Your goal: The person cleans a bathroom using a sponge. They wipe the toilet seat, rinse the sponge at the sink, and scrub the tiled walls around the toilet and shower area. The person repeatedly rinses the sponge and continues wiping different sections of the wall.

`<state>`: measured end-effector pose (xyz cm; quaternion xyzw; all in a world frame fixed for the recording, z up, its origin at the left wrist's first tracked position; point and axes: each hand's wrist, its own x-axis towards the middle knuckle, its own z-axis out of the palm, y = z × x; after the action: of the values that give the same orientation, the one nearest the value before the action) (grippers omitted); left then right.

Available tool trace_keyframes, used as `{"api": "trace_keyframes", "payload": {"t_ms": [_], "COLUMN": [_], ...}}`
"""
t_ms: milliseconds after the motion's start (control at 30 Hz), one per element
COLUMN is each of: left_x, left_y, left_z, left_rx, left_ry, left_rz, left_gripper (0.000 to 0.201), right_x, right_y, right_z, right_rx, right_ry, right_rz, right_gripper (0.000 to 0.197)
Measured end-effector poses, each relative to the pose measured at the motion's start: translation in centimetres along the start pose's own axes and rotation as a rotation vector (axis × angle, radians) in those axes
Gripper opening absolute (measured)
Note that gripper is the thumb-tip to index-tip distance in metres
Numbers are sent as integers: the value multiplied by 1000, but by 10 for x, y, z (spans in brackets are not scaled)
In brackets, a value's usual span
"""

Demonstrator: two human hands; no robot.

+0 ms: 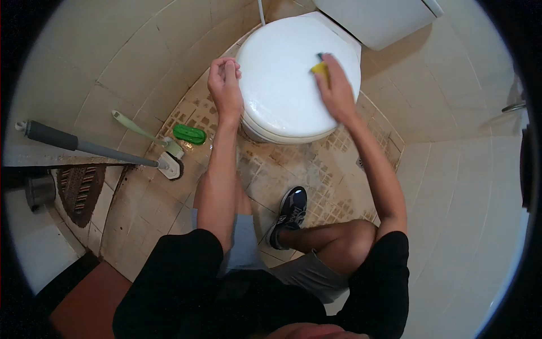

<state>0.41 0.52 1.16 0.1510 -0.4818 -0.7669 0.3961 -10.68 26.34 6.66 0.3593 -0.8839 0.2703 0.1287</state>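
The white toilet lid is down, and wet streaks shine on its surface. On the right part of the lid, my right hand is closed around a sponge, yellow with a dark scouring side; the hand is slightly blurred. My left hand is curled into a loose fist at the lid's left edge, with nothing visible in it. Whether it touches the lid is hard to tell.
A green scrub brush lies on the wet, stained tile floor. Beside it are a pale green toilet brush and a long-handled floor brush. The white cistern stands behind the lid; a striped mat is at left.
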Motion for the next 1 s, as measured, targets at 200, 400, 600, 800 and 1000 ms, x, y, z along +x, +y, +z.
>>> {"api": "trace_keyframes", "payload": {"t_ms": [200,400,600,800,1000], "left_x": [4,2,3,17,9], "left_y": [-4,4,20,16,7], "left_z": [-2,-6,-18,-50,-22], "left_rx": [-109,-131,43,105,64], "left_ry": [146,186,167,167,120], "left_rz": [-32,-13,43,100,65], "left_gripper": [9,10,11,11,11], "right_x": [-22,87,151,68,-17], "right_y": [-114,-76,74,-78,-63], "right_z": [17,59,72,50,-26], "right_rx": [61,183,-246,155,124], "right_ry": [-300,-264,99,-275,-486], "right_rz": [-406,-269,125,-285,-472], "right_gripper": [65,51,62,57,62]}}
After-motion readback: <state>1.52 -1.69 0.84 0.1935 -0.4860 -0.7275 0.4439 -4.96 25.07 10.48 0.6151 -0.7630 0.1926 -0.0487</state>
